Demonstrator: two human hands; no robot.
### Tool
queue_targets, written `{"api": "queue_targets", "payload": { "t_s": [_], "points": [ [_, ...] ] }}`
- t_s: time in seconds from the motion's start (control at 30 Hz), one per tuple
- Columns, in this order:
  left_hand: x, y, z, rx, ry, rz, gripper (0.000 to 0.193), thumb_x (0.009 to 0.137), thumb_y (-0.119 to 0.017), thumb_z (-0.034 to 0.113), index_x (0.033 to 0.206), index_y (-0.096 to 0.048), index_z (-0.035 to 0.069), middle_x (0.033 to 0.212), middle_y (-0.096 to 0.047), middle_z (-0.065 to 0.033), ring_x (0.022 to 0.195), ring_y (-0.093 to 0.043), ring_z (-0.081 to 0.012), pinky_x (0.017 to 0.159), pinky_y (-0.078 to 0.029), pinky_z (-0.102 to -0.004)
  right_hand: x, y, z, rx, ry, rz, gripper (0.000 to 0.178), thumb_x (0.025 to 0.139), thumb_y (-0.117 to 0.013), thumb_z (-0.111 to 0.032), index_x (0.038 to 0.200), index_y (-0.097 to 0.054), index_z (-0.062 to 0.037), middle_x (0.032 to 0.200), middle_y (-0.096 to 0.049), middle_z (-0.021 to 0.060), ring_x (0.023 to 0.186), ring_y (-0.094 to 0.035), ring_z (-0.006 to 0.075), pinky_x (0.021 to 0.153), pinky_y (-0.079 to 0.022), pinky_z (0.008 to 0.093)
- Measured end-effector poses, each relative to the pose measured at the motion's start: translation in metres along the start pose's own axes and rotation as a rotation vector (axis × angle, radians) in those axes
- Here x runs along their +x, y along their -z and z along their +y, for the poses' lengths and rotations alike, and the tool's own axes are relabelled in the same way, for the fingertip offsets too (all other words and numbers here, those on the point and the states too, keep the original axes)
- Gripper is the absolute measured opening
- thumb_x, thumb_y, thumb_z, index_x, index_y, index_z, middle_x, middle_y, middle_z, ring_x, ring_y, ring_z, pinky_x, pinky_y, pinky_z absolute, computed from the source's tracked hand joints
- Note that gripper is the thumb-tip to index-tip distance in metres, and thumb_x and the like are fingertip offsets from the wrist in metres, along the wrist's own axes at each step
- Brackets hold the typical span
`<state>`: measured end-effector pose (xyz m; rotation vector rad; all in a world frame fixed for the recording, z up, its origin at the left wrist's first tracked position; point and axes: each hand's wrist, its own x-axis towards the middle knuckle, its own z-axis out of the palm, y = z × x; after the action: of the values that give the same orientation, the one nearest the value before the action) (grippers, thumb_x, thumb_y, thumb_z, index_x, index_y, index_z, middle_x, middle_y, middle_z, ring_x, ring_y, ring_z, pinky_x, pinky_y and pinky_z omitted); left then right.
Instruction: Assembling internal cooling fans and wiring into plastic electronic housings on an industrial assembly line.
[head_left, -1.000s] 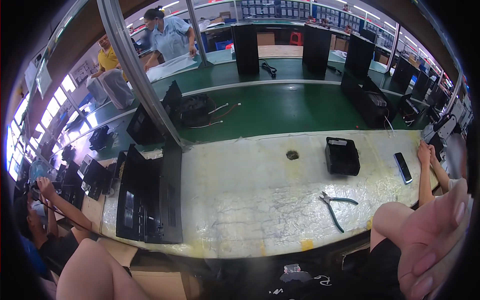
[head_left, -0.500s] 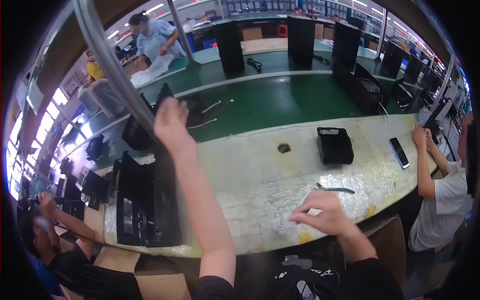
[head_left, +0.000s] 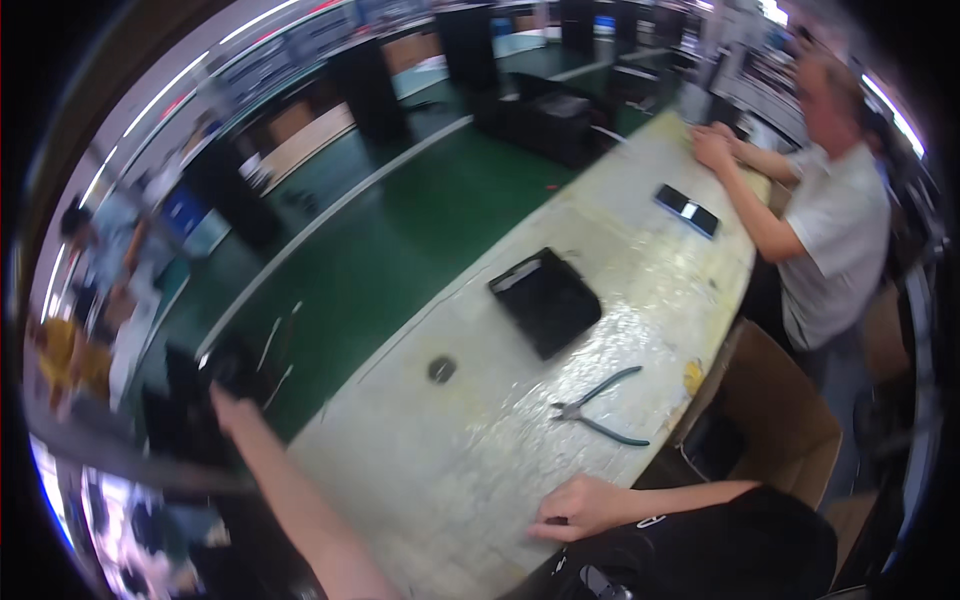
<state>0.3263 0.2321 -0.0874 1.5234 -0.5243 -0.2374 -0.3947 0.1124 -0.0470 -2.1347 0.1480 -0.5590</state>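
My left arm stretches out to the far left. The left hand (head_left: 232, 408) is at a black housing part (head_left: 205, 375) with thin white wires; its fingers are blurred against the dark part, and I cannot tell whether they grip it. My right hand (head_left: 585, 508) rests low over the near side of the worktable (head_left: 440, 480), close to my body. Its fingers are curled, with a dark spot between thumb and fingers that I cannot make out. Nearest to it lie diagonal cutters (head_left: 600, 410) with green handles, spread apart. Beyond them sits a black open box (head_left: 547, 303).
A phone (head_left: 687, 210) lies toward the table's right end, where a person in a light shirt (head_left: 830, 220) sits. Beyond the table runs a green belt (head_left: 380, 230) with black panels (head_left: 465, 50) standing behind it. A cardboard box (head_left: 780, 400) stands at the right.
The view has swung to the right and tilted. My left hand now reaches the wired black part; my right hand is lower, nearer my body. The cutters show fully.
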Motion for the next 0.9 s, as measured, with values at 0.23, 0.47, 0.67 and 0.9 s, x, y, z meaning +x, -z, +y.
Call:
{"api": "queue_targets", "payload": {
  "t_s": [0.23, 0.47, 0.67, 0.9],
  "points": [
    [0.014, -0.043, -0.037, -0.038, 0.045, 0.182, 0.039, 0.086, -0.058, 0.016, 0.123, -0.062, 0.004, 0.117, -0.065, -0.0146, 0.110, -0.060, -0.0256, 0.098, -0.046, -0.0377, 0.004, -0.001, -0.006, 0.050, -0.122, 0.015, 0.032, 0.089, -0.068, -0.022, 0.065, -0.056, -0.0049, 0.058, -0.054, 0.0107, 0.052, -0.055, 0.0291, 0.048, -0.041, 0.0391],
    [-0.089, -0.169, 0.120, -0.468, 0.540, 0.473, 0.034, 0.087, -0.051, 0.016, 0.115, -0.066, 0.003, 0.117, -0.065, -0.0128, 0.106, -0.061, -0.0280, 0.097, -0.048, -0.0389, 0.007, -0.007, -0.004, 0.075, -0.135, 0.009, 0.038, 0.093, -0.063, -0.025, 0.064, -0.051, -0.0024, 0.060, -0.054, 0.0143, 0.056, -0.054, 0.0348, 0.051, -0.041, 0.0421],
    [-0.092, -0.187, 0.132, -0.154, 0.529, 0.801, 0.032, 0.083, -0.061, 0.016, 0.112, -0.066, 0.002, 0.115, -0.065, -0.0090, 0.100, -0.062, -0.0271, 0.091, -0.052, -0.0412, 0.003, 0.002, -0.004, 0.125, -0.204, -0.009, 0.043, 0.094, -0.060, -0.032, 0.065, -0.052, -0.0016, 0.059, -0.054, 0.0160, 0.059, -0.056, 0.0386, 0.053, -0.043, 0.0438],
    [-0.048, -0.076, 0.072, -0.532, 0.269, 0.480, 0.031, 0.064, -0.076, 0.010, 0.092, -0.068, 0.001, 0.097, -0.068, -0.0137, 0.086, -0.065, -0.0301, 0.076, -0.058, -0.0432, 0.008, -0.006, 0.002, 0.231, -0.226, -0.003, 0.037, 0.090, -0.066, -0.033, 0.067, -0.059, -0.0049, 0.061, -0.056, 0.0124, 0.053, -0.054, 0.0298, 0.051, -0.042, 0.0361]
  ]
}}
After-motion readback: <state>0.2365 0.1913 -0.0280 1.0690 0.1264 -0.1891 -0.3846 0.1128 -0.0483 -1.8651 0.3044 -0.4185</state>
